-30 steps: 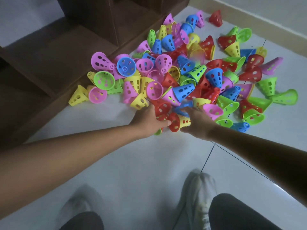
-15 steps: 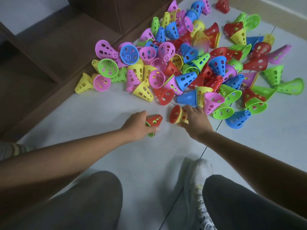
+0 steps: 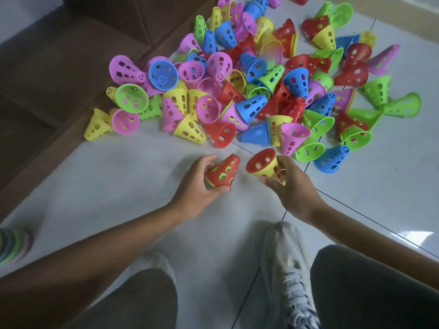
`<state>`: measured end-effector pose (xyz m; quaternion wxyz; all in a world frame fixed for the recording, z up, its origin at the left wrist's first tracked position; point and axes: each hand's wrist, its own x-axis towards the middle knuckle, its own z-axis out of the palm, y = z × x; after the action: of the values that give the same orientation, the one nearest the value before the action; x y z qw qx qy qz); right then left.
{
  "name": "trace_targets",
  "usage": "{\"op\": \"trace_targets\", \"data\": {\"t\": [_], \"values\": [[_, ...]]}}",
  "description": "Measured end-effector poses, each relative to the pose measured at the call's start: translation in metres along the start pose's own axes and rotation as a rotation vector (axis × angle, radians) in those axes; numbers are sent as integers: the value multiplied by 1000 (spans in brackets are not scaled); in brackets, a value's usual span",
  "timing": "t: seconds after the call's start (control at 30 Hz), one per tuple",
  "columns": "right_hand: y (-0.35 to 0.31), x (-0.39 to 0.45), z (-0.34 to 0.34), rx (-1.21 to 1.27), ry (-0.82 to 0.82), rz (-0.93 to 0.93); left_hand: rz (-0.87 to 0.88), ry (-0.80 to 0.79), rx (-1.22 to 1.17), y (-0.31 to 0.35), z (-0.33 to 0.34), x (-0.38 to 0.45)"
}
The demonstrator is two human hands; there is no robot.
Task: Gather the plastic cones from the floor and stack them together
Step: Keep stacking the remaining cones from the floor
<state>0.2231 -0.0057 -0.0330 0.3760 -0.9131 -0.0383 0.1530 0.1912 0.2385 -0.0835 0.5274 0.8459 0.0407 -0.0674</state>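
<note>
Lifted clear of the pile of perforated plastic cones [image 3: 256, 91] beyond them, a red-over-green cone pair [image 3: 222, 172] is being gripped by the left hand [image 3: 199, 184] and a red-in-yellow cone pair [image 3: 264, 166] by the right hand [image 3: 292, 188], ready for nesting together.

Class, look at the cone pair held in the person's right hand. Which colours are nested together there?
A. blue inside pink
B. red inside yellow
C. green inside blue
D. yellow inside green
B: the right hand grips a yellow cone with a red cone sitting inside it, its red rim showing at the open end.
</note>
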Motion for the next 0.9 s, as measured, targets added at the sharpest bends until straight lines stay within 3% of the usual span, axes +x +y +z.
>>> {"op": "trace_targets", "data": {"t": [0.53, 0.73, 0.9], "values": [[-50, 7, 0, -183, -62, -161, 136, -40, 249, -9, -13, 13], [-60, 17, 23, -364, -97, -305, 254, 128, 331, -12, -63, 18], [-67, 21, 41, -316, -96, -291, 247, 234, 321, -2, -87, 33]]}}
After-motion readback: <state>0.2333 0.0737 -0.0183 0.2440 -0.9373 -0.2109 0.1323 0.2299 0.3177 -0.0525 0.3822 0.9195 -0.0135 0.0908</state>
